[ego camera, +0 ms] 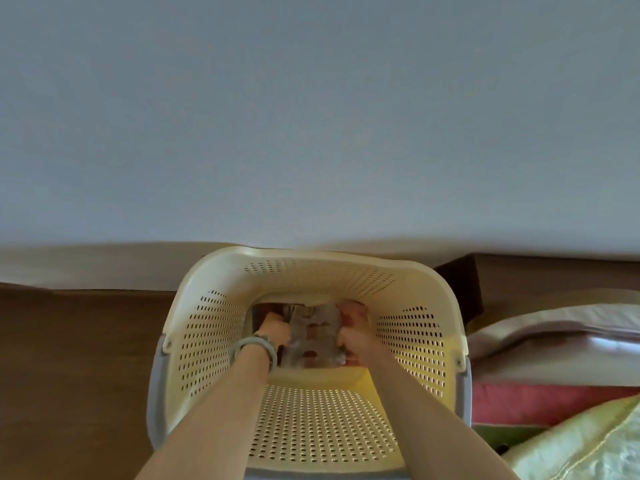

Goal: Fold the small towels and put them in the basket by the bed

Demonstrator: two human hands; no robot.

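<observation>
Head view, looking down into a cream, perforated basket (214,341) that stands on a brown floor (76,368) just beside the bed (540,372). Nearest the camera, two bare forearms enter from the lower edge and pass over the basket's near rim, down into its depth; a grey handle (155,403) lies against the basket's outer left side. The left wrist wears a pale bracelet (254,348). At the bottom of the basket lies a pale, patterned towel (313,336), between the two hands. The left hand (275,329) has its fingers curled at the towel's left edge, and the right hand (353,341) is closed in the same way on the right edge; the picture is soft here, so single fingers cannot be told apart. Past the right hand a pink cloth (355,311) also lies on the bottom, touching the towel. Behind the basket's far rim, to the right, stands a dark block (462,282). Farther back a cream skirting (86,265) meets the floor, and above it a plain grey-blue wall (311,116) fills the upper half.
</observation>
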